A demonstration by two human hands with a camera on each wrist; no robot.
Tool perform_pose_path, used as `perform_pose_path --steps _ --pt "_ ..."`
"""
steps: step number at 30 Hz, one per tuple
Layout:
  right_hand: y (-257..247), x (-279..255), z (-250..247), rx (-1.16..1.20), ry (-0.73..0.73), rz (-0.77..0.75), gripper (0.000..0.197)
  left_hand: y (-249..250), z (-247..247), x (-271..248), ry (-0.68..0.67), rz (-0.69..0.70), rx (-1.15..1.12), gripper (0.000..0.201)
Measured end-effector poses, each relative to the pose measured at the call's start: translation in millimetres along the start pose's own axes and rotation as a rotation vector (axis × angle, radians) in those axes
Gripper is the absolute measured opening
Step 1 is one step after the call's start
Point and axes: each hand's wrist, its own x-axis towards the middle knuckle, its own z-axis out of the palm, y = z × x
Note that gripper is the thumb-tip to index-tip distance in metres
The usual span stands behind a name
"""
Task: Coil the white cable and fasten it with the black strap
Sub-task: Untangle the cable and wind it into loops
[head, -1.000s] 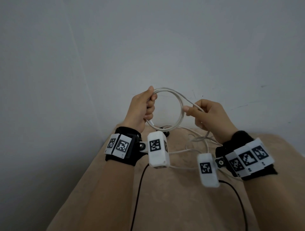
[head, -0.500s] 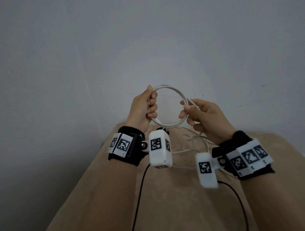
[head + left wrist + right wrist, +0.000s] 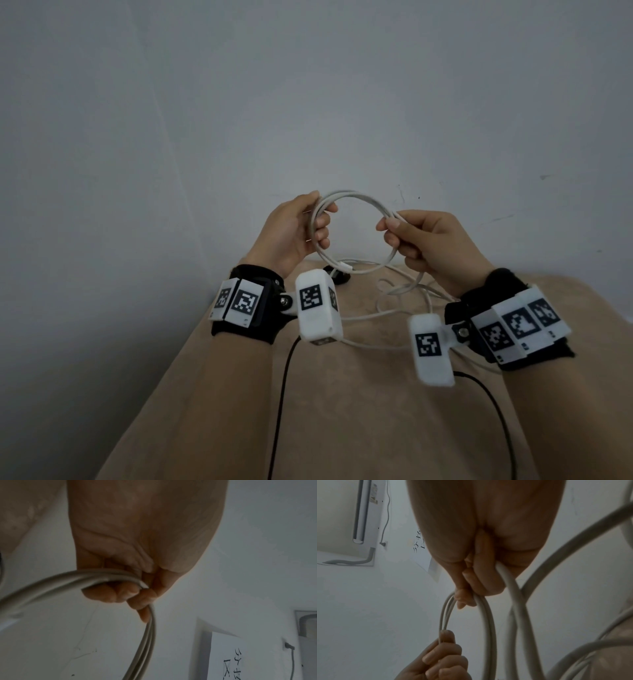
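A thin white round-sheathed cable (image 3: 356, 202) was held up in front of a pale grey wall (image 3: 308, 102) as a round coil of a few turns, gripped at both sides. The left side of the coil was clasped by the left hand (image 3: 291, 233), whose fingers were curled round the bundled strands with the thumb laid on top; in the left wrist view the strands (image 3: 102, 577) were seen pressed into the bent fingers (image 3: 120, 593). The right side was pinched by the right hand (image 3: 428, 243), thumb and forefinger closed together on the strands and the other fingers folded round the length running below; in the right wrist view the cable (image 3: 488, 622) was seen passing out beneath the curled fingers (image 3: 481, 582), with the left hand (image 3: 440, 660) at the bottom of that view. The uncoiled rest of the cable was left in loose loops (image 3: 404, 301) on a beige soft-covered table (image 3: 342, 428), beneath and just behind the wrists. A small dark object (image 3: 337, 274), partly hidden behind the coil, was lying at the far edge of the table; whether it was the strap could not be told. Black wristbands carrying white marker blocks (image 3: 317, 308) were worn on both wrists, and thin black wires (image 3: 281, 394) were trailed from them across the table
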Motion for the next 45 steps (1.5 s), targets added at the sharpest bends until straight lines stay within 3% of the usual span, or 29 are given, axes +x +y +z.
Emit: perform_pose_path --steps 9,19,27,32,38,45 --pt "0 -1 5 -0.206 -0.078 0.026 0.02 1 2 -2 -0.058 -0.018 0.383 0.051" --pt "-5 -3 10 -0.471 -0.109 -0.05 0.022 1 17 -7 -0.166 -0.021 0.717 0.044" --pt "-3 -1 11 -0.434 -0.055 -0.066 0.02 -2 20 -3 -0.112 0.025 0.699 0.043" --pt "-5 -1 8 -0.247 0.0 -0.049 0.022 0 15 -2 -0.034 0.085 0.553 0.043" --pt "-6 -1 7 -0.155 0.073 -0.079 0.034 2 11 -2 0.043 0.112 0.436 0.043" --pt "-9 -1 -1 -0.106 0.126 -0.095 0.033 3 7 1 0.132 0.106 0.304 0.042"
